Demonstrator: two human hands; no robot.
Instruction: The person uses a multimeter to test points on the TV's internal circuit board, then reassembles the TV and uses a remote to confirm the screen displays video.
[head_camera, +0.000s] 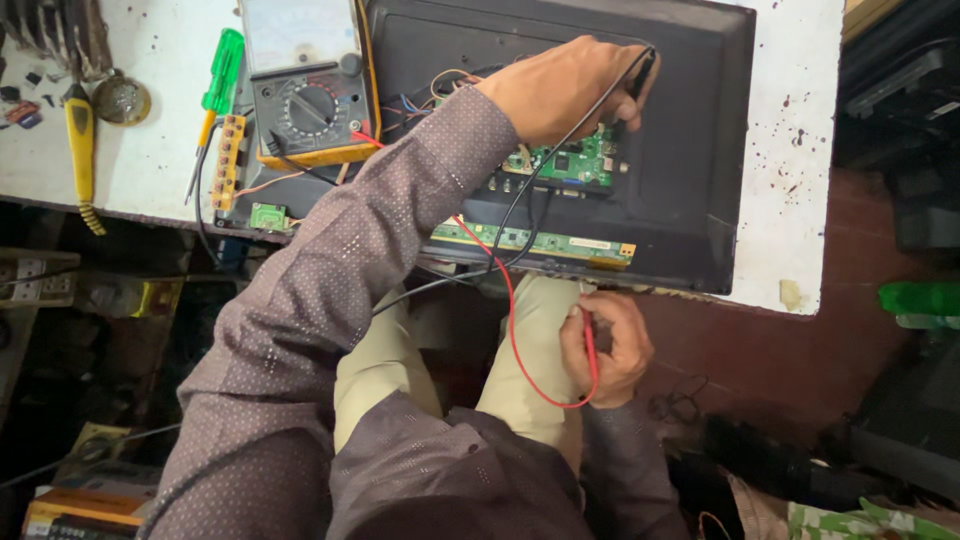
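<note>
Hands, two, both closed on meter probes. Left hand (565, 90), at 12 o'clock in view, grips the black probe (634, 88), tip down at the green board (572, 160) inside the open black panel (690, 150). Right hand (605, 345), at 5 o'clock from the left, below the surface (790, 200) edge, is clenched on the red probe (590, 350); its red lead (512, 320) loops up to the meter (310, 85). Meter lies at the panel's 9 o'clock side, dial up. Long strip board (530, 243) sits along the panel's near edge. Green screwdriver (218, 90) lies at 9 o'clock from the meter; yellow tool (80, 150) farther left.
</note>
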